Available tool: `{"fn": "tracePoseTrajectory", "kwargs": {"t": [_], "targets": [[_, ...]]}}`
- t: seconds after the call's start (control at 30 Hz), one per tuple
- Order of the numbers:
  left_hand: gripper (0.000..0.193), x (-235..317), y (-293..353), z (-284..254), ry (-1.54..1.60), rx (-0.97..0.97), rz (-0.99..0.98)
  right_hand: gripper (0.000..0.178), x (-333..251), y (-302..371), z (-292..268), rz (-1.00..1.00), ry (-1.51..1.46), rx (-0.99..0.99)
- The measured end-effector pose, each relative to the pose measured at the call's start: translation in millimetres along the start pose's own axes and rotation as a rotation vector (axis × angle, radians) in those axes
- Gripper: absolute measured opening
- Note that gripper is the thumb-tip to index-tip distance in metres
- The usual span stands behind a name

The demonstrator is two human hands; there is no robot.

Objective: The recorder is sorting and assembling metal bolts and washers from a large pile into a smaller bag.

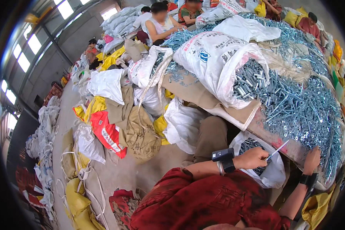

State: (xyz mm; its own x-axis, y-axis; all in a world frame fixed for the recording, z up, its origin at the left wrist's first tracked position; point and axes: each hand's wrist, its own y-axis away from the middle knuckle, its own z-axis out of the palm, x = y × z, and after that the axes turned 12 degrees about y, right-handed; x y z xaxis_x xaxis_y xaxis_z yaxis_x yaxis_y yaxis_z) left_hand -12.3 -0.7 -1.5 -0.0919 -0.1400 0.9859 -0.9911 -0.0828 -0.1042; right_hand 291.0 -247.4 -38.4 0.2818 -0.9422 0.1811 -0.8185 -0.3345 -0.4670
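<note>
Bare left hand (253,158), right of centre in the lower half of the frame, had its fingers closed around the lower end of a long, slim, silver metal bolt (278,149); the bolt slanted up to the right, its far part free. That hand was over an upright white woven sack (276,175) with dark metal pieces inside, just beside the surface (274,140). Bare right hand (312,159), lower right, was at the near edge of the surface with fingers curled by small, shiny, ring-shaped metal washers (308,134); could not tell whether they gripped anything. A black boxy device (223,154) sat on the left wrist, a black band (308,179) on the right. A big heap of bluish-silver metal bolts (291,103) covered the right side of the surface. Left of it, a large white woven sack with printing (211,57) lay on its side, its mouth full of short silver metal tubes (251,82). Red plastic sack with a white band (105,132) and yellow woven sacks (80,199) lay on the grey floor, left. Co-worker in a white sleeveless top (159,28) sat at upper centre.
</note>
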Motion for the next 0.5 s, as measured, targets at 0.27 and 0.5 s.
{"fn": "tracePoseTrajectory", "kwargs": {"t": [0.27,0.5], "targets": [[0.022,-3.1,-1.6,5.1,-0.210,0.045,-0.005,0.013,-38.2,7.6,-44.2,-0.148,-0.377,0.198],[0.022,-4.5,-4.1,5.6,-0.235,0.032,-0.006,0.015,-44.0,-3.1,-6.6,-0.131,0.148,-0.001]]}}
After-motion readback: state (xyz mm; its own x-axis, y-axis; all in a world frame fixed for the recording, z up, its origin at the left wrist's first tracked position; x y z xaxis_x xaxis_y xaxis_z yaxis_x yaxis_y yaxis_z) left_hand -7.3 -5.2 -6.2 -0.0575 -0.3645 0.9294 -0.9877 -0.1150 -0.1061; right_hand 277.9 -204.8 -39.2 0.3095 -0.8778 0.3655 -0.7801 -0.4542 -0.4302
